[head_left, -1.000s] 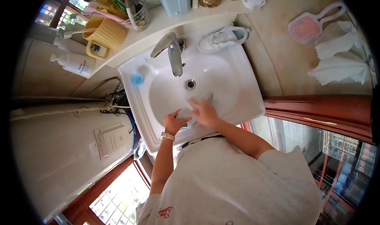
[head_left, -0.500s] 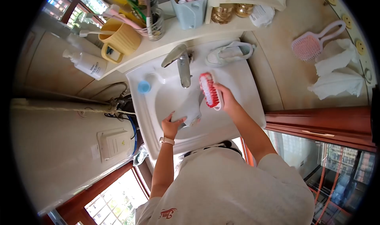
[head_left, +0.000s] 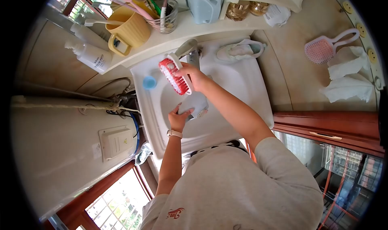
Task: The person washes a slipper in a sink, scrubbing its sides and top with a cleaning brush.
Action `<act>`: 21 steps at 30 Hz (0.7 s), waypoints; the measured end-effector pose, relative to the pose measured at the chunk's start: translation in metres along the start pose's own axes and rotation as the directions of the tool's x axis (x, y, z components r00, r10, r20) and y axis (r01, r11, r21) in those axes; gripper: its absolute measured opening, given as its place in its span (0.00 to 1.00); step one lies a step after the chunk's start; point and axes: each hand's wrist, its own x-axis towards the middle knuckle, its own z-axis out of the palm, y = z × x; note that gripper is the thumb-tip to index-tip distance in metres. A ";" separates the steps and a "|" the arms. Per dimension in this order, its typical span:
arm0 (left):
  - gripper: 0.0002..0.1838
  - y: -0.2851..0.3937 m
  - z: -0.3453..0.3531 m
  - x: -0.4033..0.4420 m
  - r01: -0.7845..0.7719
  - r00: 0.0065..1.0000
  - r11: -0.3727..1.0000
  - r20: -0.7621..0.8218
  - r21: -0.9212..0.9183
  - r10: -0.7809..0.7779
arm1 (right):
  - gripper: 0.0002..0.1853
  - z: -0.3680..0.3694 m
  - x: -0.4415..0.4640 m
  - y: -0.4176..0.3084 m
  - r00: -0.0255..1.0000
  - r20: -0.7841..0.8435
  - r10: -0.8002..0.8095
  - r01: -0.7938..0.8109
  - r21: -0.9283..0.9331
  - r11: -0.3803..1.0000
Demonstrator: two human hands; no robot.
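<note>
My right hand [head_left: 191, 75] is closed around a scrub brush [head_left: 174, 77] with a white back and red and white bristles. The brush is in front of the faucet [head_left: 193, 58], over the left part of the white sink [head_left: 242, 108], bristles facing left and down. Lower in the basin, my left hand [head_left: 178, 119] grips a pale grey shoe [head_left: 197, 102], whose far end is partly hidden by my right arm and the brush. Another light shoe [head_left: 238, 52] rests on the sink's back right corner. A small blue cup [head_left: 149, 82] stands on the left rim.
Along the shelf behind are a yellow mug [head_left: 128, 29], a glass of toothbrushes [head_left: 167, 19] and a light blue holder [head_left: 204, 7]. A white pump bottle [head_left: 93, 57] is at left. A pink hairbrush [head_left: 321, 50] and crumpled tissues [head_left: 347, 84] lie on the right.
My right hand has carried the brush leftward and up, from right of the faucet to in front of it, and turned it. My left hand still holds the shoe in the basin.
</note>
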 end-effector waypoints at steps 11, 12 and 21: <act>0.33 -0.008 0.009 0.014 0.006 0.999 0.996 -0.050 -0.094 -0.011 | 0.15 -0.021 0.012 -0.006 0.973 -0.220 0.066 -0.122 -0.251 0.960; 0.33 -0.008 0.010 0.016 0.013 0.999 0.997 -0.040 -0.073 -0.016 | 0.16 -0.020 0.012 -0.012 0.985 -0.164 0.054 -0.089 -0.213 0.973; 0.33 0.005 0.014 0.014 0.067 0.998 0.996 -0.011 -0.061 -0.067 | 0.19 -0.016 0.013 -0.020 0.966 -0.193 0.170 -0.170 0.015 0.985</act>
